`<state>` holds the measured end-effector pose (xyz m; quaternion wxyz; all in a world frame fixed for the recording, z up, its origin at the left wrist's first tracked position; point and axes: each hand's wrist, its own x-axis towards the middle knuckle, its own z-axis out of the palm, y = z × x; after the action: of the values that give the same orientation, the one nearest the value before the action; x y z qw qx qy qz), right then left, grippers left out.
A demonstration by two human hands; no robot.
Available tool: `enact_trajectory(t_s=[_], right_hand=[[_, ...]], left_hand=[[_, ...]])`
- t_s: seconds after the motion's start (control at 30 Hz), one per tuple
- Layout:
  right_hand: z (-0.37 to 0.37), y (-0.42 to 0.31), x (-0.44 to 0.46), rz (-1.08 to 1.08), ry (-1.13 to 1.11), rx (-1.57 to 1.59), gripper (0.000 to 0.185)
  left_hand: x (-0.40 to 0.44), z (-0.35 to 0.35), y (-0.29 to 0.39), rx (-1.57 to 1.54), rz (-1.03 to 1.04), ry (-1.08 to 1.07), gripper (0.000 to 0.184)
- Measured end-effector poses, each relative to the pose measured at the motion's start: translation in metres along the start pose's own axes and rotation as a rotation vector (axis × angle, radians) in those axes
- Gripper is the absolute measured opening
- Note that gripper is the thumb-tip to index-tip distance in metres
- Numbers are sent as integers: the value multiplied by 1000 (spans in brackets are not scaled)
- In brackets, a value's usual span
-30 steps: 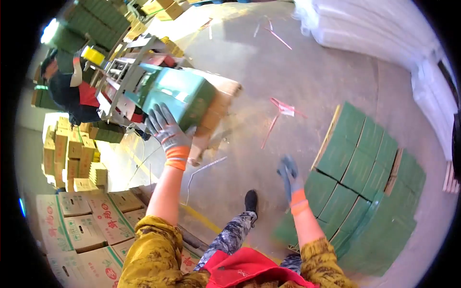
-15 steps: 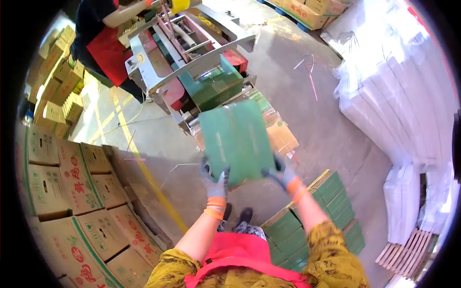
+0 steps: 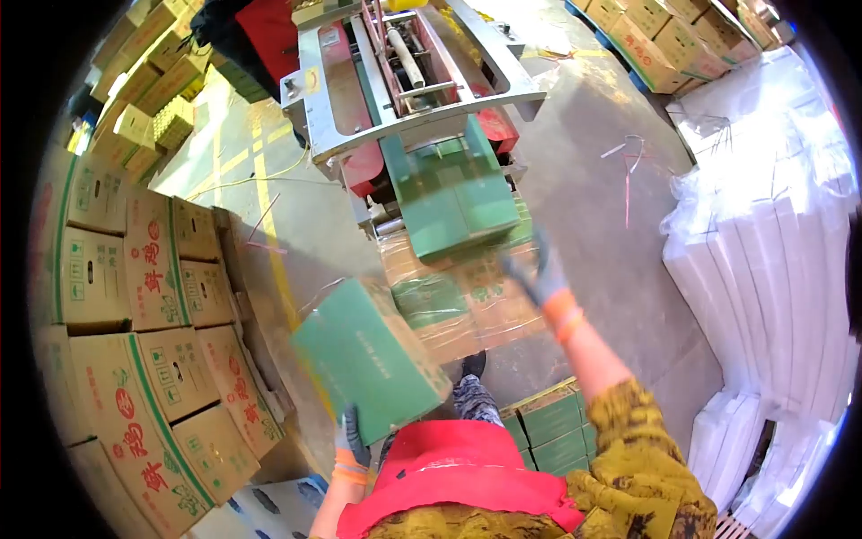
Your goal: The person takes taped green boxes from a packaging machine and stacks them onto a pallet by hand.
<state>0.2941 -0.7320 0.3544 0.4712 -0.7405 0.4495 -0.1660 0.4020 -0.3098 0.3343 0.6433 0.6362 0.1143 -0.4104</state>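
A green carton (image 3: 364,359) with brown cardboard on one side is tilted in front of me, left of the taped cardboard surface. My left hand (image 3: 353,437), in a grey glove, grips its lower left edge. The other end of the carton rests close to my red apron. My right hand (image 3: 540,274), gloved too, is off that carton with its fingers spread. It is nearest to a second green carton (image 3: 462,211), which sticks out of the metal machine (image 3: 417,117) over the taped cardboard surface (image 3: 503,314); I cannot tell whether it touches.
Brown printed cartons (image 3: 148,350) are stacked along my left. Green cartons (image 3: 552,427) stand low to my right. White plastic-wrapped stacks (image 3: 745,260) line the far right. Pink and white strap scraps (image 3: 627,184) lie on the floor. A co-worker's red apron (image 3: 269,40) shows beyond the machine.
The green carton has swung left and down toward my body, and my right hand has let go of it. The second carton has come further out of the machine. My view has shifted.
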Motion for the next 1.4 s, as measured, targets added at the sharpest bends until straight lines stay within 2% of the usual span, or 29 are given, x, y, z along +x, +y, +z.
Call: enact_trajectory(t_s=[0.03,0.1,0.2,0.23,0.27,0.3,0.33,0.37,0.4,0.43,0.5,0.53,0.6,0.67,0.73,0.83,0.87,0.93,1.0,1.07,1.17,1.4], right_hand=[[-1,15,49,-45,214,-228,105],[5,23,111,-61,125,-108,101],[-8,-28,85,79,-362,-10,92],[-5,-10,69,45,-312,52,84],[-2,16,51,101,-226,-77,84],[-19,-18,17,148,-248,-18,89],[-5,51,-3,102,-238,111,91],[-11,36,-40,232,-213,305,90],[-10,55,-70,348,-159,550,91],[-13,98,-99,230,-61,368,91],[-25,92,-129,189,-78,126,90],[-28,80,-136,294,-81,299,89],[-31,49,-149,502,-78,643,89],[-27,67,-153,527,-136,639,89],[-24,83,-163,590,-148,651,87],[-25,87,-166,459,-110,605,80],[-31,83,-168,522,-62,717,78],[-50,72,-178,642,17,943,73],[-76,73,-192,656,50,895,66],[-97,122,-214,636,149,971,58],[-142,84,-204,567,172,839,46],[-169,120,-177,423,154,950,48]], left_hand=[[0,1,1,-34,17,42,50],[9,7,12,-80,77,112,48],[38,22,32,-65,166,166,48],[49,23,36,-68,152,138,48],[58,24,37,-80,139,114,48],[64,26,38,-89,125,89,49],[62,33,45,-16,133,48,49],[56,42,57,57,139,5,49],[53,50,59,126,144,-41,50],[54,43,49,141,96,-51,49],[50,27,29,239,91,-68,50],[50,21,24,294,94,-79,51],[45,23,26,208,-15,-61,51],[52,18,29,163,-101,-86,51],[52,17,30,275,-51,-81,51],[44,25,28,380,32,-25,50],[41,29,26,399,69,5,50],[23,26,15,248,14,-42,56],[0,29,10,100,-77,-50,60],[-21,31,10,26,-66,-30,61],[-53,39,13,-85,-41,-11,63],[-87,33,15,-41,83,42,71]])
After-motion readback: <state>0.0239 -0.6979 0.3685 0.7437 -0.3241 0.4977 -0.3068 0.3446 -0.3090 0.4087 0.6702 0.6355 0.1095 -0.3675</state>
